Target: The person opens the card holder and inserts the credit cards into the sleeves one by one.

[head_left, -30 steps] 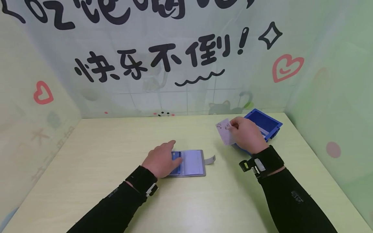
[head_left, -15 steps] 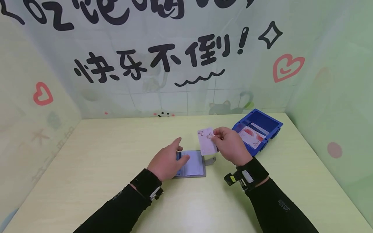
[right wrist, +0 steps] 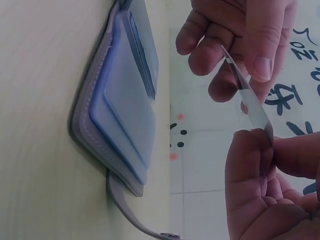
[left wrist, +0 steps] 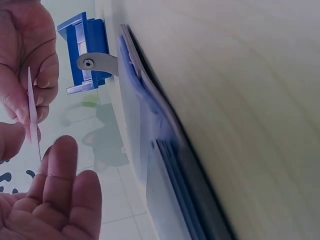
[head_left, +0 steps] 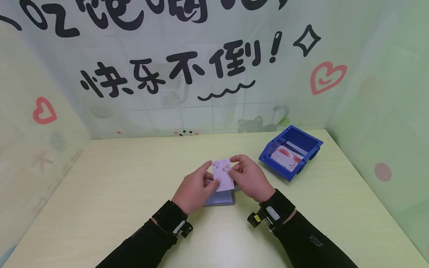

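Observation:
A pale pink-white card with a small floral print is held up between both hands over the open card holder. My right hand pinches its right edge between thumb and fingers. At its left edge is my left hand, thumb in front and fingers behind. Below lies the grey-edged card holder, opened flat and partly covered by the card and left hand. Its clear sleeves show in the right wrist view, and cards sit in one side in the left wrist view. A snap strap sticks out from it.
A blue plastic bin stands at the back right of the light wooden table. Inside it lie a red-and-white card and other pale cards. Printed cloth walls enclose the table at the back and sides.
My right hand has carried the card left from beside the bin to above the card holder. My left hand has lifted off the holder and come to the card's left edge.

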Available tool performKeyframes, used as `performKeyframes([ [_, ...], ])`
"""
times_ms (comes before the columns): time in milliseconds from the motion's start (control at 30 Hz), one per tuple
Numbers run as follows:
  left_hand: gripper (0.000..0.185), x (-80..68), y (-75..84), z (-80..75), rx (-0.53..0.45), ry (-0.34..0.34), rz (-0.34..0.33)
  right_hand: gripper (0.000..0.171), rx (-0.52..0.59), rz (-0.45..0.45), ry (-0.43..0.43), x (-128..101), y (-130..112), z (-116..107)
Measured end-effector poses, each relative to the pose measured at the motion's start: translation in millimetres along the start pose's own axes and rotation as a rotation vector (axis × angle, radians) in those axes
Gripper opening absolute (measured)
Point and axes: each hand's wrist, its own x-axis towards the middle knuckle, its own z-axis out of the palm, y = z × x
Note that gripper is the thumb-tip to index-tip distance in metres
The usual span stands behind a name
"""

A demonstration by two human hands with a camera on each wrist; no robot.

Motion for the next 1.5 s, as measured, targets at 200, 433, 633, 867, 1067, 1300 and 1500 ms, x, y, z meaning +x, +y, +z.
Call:
performKeyframes([
  [200, 0.067, -0.7, -6.2, 1.5, -0.056, 0.035, -0.018, 0.041, -0.013, -0.005, -0.006, 0.8, 2.8, 10.0],
  [433, 0.064, -0.8, -10.5, -1.5, -0.086, 0.066, -0.041, 0.041, -0.161, -0.083, -0.005, -0.6, 2.1, 10.2],
  [633, 0.06, -1.9, -15.3, -6.0, -0.095, 0.073, -0.08, 0.036, -0.301, -0.098, -0.039, -2.5, 0.1, 9.9],
  [867, 0.052, -2.6, -27.1, -15.5, -0.016, 0.094, -0.129, 0.029, -0.551, -0.123, -0.161, -3.2, 2.6, 9.9],
  [1067, 0.049, -4.4, -33.4, -19.9, 0.05, 0.091, -0.155, 0.038, -0.601, -0.103, -0.259, -3.3, 9.0, 10.5],
  [1300, 0.047, -7.6, -35.1, -21.5, 0.093, 0.057, -0.186, 0.045, -0.627, -0.076, -0.297, -1.7, 16.0, 11.5],
  [1500, 0.046, -8.1, -36.6, -21.7, 0.127, 0.048, -0.201, 0.047, -0.682, -0.109, -0.297, -1.7, 18.5, 13.2],
])
